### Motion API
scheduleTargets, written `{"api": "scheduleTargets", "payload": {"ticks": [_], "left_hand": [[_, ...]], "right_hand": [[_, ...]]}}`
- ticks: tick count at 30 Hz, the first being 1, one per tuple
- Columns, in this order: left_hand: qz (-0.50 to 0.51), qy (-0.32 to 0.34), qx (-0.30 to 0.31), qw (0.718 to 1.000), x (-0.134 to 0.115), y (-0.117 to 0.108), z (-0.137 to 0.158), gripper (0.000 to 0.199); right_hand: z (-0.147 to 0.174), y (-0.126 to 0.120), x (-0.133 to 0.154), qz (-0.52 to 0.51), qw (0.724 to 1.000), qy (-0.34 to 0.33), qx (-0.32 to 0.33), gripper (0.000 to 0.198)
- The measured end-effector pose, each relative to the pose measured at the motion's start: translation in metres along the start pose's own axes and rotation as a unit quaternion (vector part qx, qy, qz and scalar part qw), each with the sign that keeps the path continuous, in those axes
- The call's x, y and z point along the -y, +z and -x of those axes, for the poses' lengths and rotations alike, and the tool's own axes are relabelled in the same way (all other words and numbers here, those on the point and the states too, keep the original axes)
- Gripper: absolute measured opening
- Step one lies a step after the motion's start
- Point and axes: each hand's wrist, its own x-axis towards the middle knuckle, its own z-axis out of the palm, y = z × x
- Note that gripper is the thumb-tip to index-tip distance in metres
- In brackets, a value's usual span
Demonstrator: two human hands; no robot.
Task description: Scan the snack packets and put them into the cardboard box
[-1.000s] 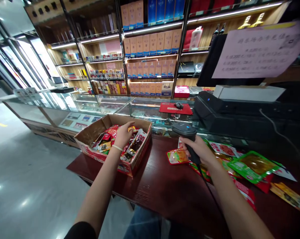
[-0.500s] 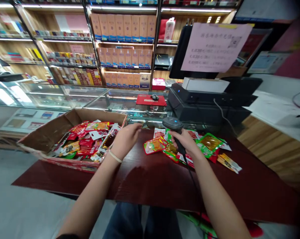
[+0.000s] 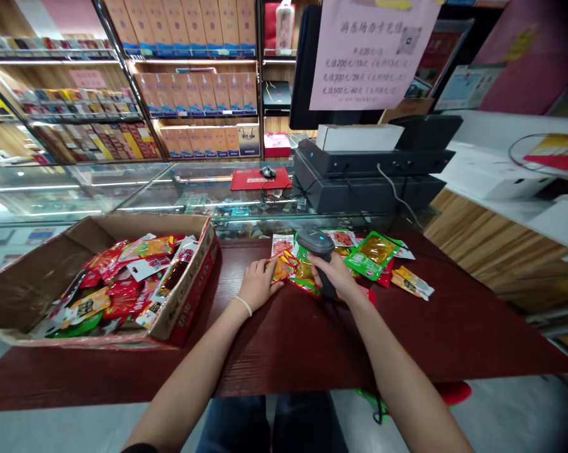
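Right hand (image 3: 333,277) is gripping the barcode scanner (image 3: 316,242), w/ left hand (image 3: 256,284) pinching a snack packet (image 3: 284,266) flat on the red table (image 3: 312,340) just under it. We're judging the scan step's on; next needs scanner's head aiming at the packet's code.

- Scanner (image 3: 315,241): dark grey head, black handle.
- Packet (image 3: 284,266) at the left hand (image 3: 258,284): orange with red border.
- Packet (image 3: 372,251) further right: bright green edge, brown centre.
- Table (image 3: 312,340): dark red-brown wood grain.
- Box (image 3: 189,296): brown cardboard inside, red printed outside.
- Notice (image 3: 368,50): pale pink.
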Motion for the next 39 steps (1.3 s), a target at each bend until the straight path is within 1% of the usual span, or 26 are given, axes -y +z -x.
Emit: {"api": "scheduleTargets", "payload": {"ticks": [2,3,5,6,7,8,9,11,12,13,14,16,18,21,23,24,27,29,34,39], "left_hand": [[0.036,0.011,-0.008,0.999,0.002,-0.002,0.001,0.054],[0.07,0.008,-0.014,0.997,0.004,-0.004,0.0,0.048],[0.168,-0.031,-0.051,0.984,0.009,-0.007,-0.001,0.041],[0.23,-0.063,-0.082,0.968,0.012,-0.009,-0.002,0.037],[0.301,-0.096,-0.116,0.942,0.014,-0.01,-0.004,0.033],[0.381,-0.123,-0.143,0.905,0.016,-0.01,-0.005,0.03],[0.467,-0.142,-0.157,0.859,0.017,-0.01,-0.007,0.031],[0.62,-0.157,-0.151,0.754,0.018,-0.008,-0.011,0.038],[0.673,-0.16,-0.141,0.709,0.019,-0.006,-0.013,0.042],[0.707,-0.164,-0.135,0.674,0.019,-0.004,-0.014,0.045],[0.728,-0.166,-0.133,0.652,0.02,-0.001,-0.014,0.048],[0.747,-0.172,-0.139,0.627,0.022,0.005,-0.015,0.05],[0.755,-0.181,-0.149,0.612,0.025,0.011,-0.015,0.051],[0.759,-0.202,-0.164,0.597,0.028,0.016,-0.016,0.053],[0.759,-0.212,-0.172,0.591,0.029,0.017,-0.016,0.054],[0.759,-0.215,-0.175,0.589,0.028,0.017,-0.016,0.054],[0.754,-0.221,-0.182,0.591,0.027,0.014,-0.016,0.052],[0.75,-0.223,-0.185,0.594,0.026,0.013,-0.016,0.048],[0.75,-0.224,-0.182,0.595,0.026,0.013,-0.016,0.045],[0.745,-0.215,-0.18,0.605,0.027,0.014,-0.016,0.043]], "right_hand": [[0.0,0.0,-0.001,0.0,1.0,0.002,-0.002,0.03],[0.0,0.001,-0.001,0.003,1.0,0.003,-0.003,0.03],[0.001,0.001,-0.002,0.008,1.0,0.005,-0.004,0.031],[0.001,0.001,-0.002,0.01,1.0,0.005,-0.004,0.031],[0.002,0.002,-0.002,0.014,1.0,0.007,-0.004,0.032],[0.002,0.003,-0.003,0.019,1.0,0.007,-0.004,0.033],[0.002,0.004,-0.003,0.024,1.0,0.007,-0.004,0.034],[0.003,0.006,-0.002,0.033,0.999,0.006,-0.003,0.038],[0.004,0.008,-0.001,0.035,0.999,0.003,-0.006,0.04],[0.005,0.01,0.0,0.035,0.999,0.0,-0.012,0.041],[0.006,0.011,0.001,0.033,0.999,-0.002,-0.016,0.041],[0.007,0.014,0.002,0.027,1.0,-0.001,-0.015,0.044],[0.008,0.016,0.002,0.026,1.0,0.004,0.005,0.048],[0.008,0.017,-0.003,0.04,0.999,0.002,0.037,0.054],[0.007,0.017,-0.005,0.057,0.997,0.0,0.049,0.054],[0.008,0.017,-0.006,0.068,0.996,0.003,0.054,0.05],[0.008,0.017,-0.007,0.105,0.992,0.014,0.067,0.038],[0.008,0.017,-0.007,0.118,0.99,0.017,0.069,0.035],[0.007,0.016,-0.005,0.107,0.991,0.023,0.074,0.035],[0.007,0.016,-0.002,0.095,0.993,0.023,0.073,0.035]]}}
